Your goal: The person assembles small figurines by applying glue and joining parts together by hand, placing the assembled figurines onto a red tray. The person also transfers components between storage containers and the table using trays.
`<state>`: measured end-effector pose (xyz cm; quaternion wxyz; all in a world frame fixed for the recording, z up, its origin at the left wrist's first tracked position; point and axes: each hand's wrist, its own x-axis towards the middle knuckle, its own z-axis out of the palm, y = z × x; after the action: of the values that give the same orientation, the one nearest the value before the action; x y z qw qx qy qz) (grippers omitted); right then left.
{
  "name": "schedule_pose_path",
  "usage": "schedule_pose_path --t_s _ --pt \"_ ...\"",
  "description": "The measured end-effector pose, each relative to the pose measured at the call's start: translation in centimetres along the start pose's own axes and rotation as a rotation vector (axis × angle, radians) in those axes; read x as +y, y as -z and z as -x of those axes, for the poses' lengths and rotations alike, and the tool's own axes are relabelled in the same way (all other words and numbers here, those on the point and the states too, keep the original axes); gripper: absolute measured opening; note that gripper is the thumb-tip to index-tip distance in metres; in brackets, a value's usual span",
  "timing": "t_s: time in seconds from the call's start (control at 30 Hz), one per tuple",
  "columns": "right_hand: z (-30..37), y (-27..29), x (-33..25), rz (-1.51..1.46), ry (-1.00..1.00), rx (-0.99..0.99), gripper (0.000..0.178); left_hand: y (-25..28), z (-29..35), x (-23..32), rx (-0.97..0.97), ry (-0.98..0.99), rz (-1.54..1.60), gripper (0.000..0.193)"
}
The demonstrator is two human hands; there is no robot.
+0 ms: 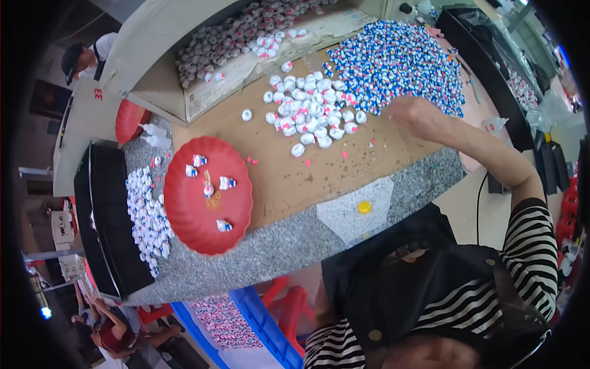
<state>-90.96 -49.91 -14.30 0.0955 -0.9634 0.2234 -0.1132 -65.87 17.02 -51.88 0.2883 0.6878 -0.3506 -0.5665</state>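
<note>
Blue-and-white pieces [399, 64] lay just beyond the right hand [418, 118], its fingers [399, 112] curled. Whether these gripped one, I couldn't tell.

- The right hand [413, 117] is stretched well out in front of the body, back of the hand uppermost, fingers curled under into a loose bunch.
- Its fingertips are blurred and tucked from sight, so how tightly they close is hard to say.
- The right wrist [447, 128] looks nearly straight, in line with the bare right forearm [485, 147], which slants up and leftward from the elbow.
- The right elbow [525, 183] is bent and held out to the side, below a short striped right sleeve [533, 237].
- The left sleeve [332, 345] shows low, close to the torso; the left hand is hidden.
</note>
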Motion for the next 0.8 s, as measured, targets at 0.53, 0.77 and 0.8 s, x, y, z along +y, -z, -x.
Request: schedule_pose_path --t_s 0.53,0.77,0.8 --pt "5.0 -2.5 -2.3 0.004 -0.309 0.203 0.009 7.8 -10.3 57.2 0.635 -0.795 -0.720 0.012" --pt "5.2 -2.8 -2.7 0.116 -0.195 0.209 0.018 9.6 -24.3 57.0 0.694 -0.740 -0.763 0.029" --pt "5.4 -2.9 -3.1 0.155 -0.203 0.148 0.018 9.3 -24.2 57.1 0.675 -0.736 -0.756 0.029"
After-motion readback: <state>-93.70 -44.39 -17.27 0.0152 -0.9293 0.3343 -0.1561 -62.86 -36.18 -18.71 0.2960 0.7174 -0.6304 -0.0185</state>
